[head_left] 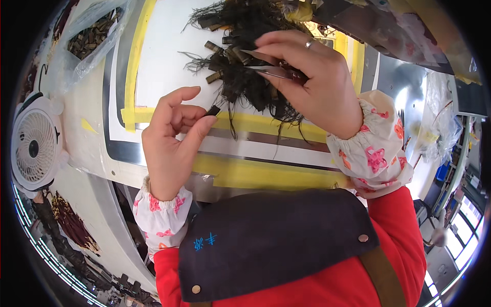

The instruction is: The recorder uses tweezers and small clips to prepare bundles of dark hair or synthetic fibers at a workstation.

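Apron point(276, 240) nearest, half-curled left hand point(169, 130) pinches black piece point(213, 110), right hand point(319, 77) tweezers point(279, 71).

The left grip point(171, 128) pinches a small black piece point(213, 110); the right grip point(317, 71) holds a two-pointed metal tool point(271, 70) at a tangled black pile point(253, 92).

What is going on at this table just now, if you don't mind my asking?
A person is working through dark, thread-trailing pieces. The left hand pinches one small dark piece between thumb and fingers. The right hand holds a pointed metal tool, its two tips apart, over the tangled dark pile on the white surface. A clear plastic bag with small brownish pieces lies at the upper left, above a white fan.
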### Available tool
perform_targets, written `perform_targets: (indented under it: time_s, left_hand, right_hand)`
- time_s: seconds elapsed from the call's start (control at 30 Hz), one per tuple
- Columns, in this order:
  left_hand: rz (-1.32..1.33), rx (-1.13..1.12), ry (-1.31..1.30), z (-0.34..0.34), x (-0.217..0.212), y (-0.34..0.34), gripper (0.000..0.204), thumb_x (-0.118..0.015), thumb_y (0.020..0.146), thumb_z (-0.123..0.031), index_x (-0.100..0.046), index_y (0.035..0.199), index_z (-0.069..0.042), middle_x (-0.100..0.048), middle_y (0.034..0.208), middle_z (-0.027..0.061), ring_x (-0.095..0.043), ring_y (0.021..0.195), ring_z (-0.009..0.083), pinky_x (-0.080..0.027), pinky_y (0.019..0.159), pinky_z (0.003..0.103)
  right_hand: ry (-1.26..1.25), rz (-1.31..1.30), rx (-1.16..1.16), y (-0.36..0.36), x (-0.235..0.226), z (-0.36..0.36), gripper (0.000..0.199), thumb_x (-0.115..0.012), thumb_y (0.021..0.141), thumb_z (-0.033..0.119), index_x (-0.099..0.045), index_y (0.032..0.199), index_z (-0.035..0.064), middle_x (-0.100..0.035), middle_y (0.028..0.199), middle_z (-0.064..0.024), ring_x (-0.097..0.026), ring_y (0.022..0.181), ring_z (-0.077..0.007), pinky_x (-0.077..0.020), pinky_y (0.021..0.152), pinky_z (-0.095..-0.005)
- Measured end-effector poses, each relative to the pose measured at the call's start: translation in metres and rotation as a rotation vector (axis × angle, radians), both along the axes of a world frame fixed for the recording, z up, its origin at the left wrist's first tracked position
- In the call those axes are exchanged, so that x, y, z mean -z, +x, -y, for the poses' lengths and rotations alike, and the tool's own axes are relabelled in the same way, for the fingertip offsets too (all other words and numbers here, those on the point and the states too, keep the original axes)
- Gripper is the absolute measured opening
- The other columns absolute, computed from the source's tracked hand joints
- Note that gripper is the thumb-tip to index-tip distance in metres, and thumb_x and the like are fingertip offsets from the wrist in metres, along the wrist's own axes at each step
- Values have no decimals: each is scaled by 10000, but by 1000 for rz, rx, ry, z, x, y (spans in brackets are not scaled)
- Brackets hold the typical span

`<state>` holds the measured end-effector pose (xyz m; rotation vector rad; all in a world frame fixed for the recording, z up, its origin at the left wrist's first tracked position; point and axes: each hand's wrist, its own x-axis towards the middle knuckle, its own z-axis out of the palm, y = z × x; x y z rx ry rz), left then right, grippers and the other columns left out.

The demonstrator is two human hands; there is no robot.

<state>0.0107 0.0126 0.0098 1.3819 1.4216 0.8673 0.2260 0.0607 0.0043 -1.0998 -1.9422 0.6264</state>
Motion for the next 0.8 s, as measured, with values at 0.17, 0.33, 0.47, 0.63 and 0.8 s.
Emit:
perform_targets:
  time_s: [0.17,0.33,0.47,0.63,0.8]
  left_hand:
    - [251,-80,-20,7,-4,5,276,-620,795,50,-507,1045,25,-621,857,68,-609,770,106,-472,697,199]
    - [298,-12,-163,13,-5,-7,242,-602,819,36,-508,1042,27,-612,923,87,-610,818,115,-474,725,211]
    - [280,-64,-102,17,1,-2,223,-600,827,18,-533,1039,35,-623,888,82,-616,787,119,-477,715,218]
    - [171,-68,2,22,-3,2,153,-601,834,0,-575,977,50,-634,874,81,-615,773,116,-480,702,218]
    - [352,-34,-161,18,-7,3,258,-640,817,-32,-515,1038,13,-627,817,63,-604,710,101,-479,651,203]
  right_hand:
    - [-236,-178,-329,-31,-4,7,219,-648,769,73,-615,964,-21,-624,892,-123,-605,637,-152,-467,549,-271]
    - [-507,15,-454,-29,-6,2,135,-630,801,139,-599,818,9,-545,547,-78,-557,452,-130,-412,453,-264]
    - [-451,-62,-390,-28,-1,8,130,-626,813,141,-609,821,12,-530,537,-54,-539,470,-85,-393,455,-241]
    - [-538,-169,-339,-29,-1,17,136,-626,815,147,-618,814,11,-515,536,-43,-465,474,-66,-372,457,-253]
    - [-380,70,-280,-17,-8,8,150,-614,769,143,-621,783,-6,-567,607,-152,-544,524,-274,-441,520,-335]
